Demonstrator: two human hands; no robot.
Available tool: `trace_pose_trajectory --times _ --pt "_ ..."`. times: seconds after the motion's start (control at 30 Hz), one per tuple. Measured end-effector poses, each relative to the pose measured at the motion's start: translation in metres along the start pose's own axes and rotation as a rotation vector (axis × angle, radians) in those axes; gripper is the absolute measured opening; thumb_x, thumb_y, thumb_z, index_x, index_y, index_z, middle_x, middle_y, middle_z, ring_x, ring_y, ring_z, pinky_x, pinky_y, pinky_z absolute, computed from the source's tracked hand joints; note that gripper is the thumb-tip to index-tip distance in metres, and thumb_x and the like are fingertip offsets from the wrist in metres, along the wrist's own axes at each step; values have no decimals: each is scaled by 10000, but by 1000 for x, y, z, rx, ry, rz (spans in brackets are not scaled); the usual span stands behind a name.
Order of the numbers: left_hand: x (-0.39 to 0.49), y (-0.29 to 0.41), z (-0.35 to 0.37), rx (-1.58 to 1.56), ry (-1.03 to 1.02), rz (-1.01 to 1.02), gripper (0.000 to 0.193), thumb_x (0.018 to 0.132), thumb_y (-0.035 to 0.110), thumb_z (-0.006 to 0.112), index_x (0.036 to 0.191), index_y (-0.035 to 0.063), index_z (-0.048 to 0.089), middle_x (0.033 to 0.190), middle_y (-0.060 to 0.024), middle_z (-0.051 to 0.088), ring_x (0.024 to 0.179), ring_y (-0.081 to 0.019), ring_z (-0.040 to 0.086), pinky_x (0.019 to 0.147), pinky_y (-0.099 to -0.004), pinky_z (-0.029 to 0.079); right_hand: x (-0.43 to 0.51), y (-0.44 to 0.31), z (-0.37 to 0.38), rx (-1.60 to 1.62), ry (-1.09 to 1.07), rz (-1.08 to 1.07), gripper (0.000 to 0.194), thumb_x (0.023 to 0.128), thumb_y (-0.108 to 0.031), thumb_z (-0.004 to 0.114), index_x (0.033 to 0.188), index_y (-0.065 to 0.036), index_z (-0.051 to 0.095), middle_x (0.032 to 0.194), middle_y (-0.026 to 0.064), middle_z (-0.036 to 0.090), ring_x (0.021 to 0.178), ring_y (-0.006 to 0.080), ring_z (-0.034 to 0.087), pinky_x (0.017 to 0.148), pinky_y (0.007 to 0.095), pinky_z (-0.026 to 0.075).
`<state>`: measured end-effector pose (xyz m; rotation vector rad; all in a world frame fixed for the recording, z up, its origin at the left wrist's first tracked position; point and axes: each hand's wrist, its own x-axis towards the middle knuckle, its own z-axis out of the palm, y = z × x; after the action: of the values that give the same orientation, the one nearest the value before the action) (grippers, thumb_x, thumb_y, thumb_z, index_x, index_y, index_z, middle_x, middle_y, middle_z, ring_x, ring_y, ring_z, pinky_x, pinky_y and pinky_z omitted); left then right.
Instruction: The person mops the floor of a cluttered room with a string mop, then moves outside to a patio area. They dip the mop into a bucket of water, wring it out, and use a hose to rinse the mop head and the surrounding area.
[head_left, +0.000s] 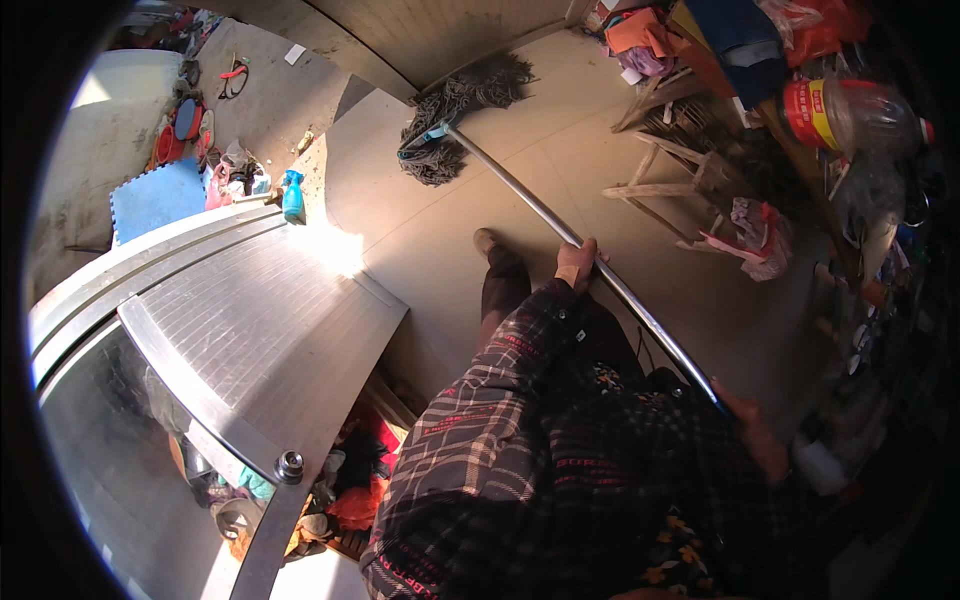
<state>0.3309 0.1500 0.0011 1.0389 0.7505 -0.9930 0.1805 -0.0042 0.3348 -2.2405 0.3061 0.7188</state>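
A flat mop with a shiny metal pole (517, 187) slants across the view. Its grey string head (435, 161) rests on the tiled floor (405, 225), and part of it lies against the base of a metal panel (472, 30). A light-blue joint (439, 133) links pole and head. Around the middle of the pole, the fingers of my left hand (576, 264) are closed. My right hand (754, 435) is at the pole's near end, gripping it in dim, blurred light.
An open metal door (262, 322) stands at left, with a blue spray bottle (292, 195) and a blue foam mat (157, 199) beyond. At right are a wooden stool (652, 189), a plastic bag (761, 240) and a large plastic bottle (847, 116). My shoe (486, 240) is near the pole.
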Motion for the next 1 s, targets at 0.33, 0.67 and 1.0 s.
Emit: trace_pose_trajectory --times 0.33,0.67,1.0 --pt "-41 33 -52 -154 12 -70 180 814 128 514 789 -44 469 706 -113 508 645 -236 572 571 -359 509 18 -18 6 21 -110 -13 486 719 -113 623 1175 -58 464 833 188 597 735 345 591 624 367 477" --pt "-31 52 -119 -247 159 -188 92 782 42 481 785 -47 461 731 -130 484 639 -256 545 602 -435 504 54 -31 25 11 -163 -61 464 728 -119 620 1170 -111 481 714 152 590 620 300 586 560 326 462" --pt "27 141 -206 -186 329 29 101 768 58 472 736 -34 445 631 -116 488 533 -229 529 499 -380 492 152 -33 111 84 13 -228 424 692 -180 664 1084 -83 534 807 154 602 687 313 591 589 343 468"
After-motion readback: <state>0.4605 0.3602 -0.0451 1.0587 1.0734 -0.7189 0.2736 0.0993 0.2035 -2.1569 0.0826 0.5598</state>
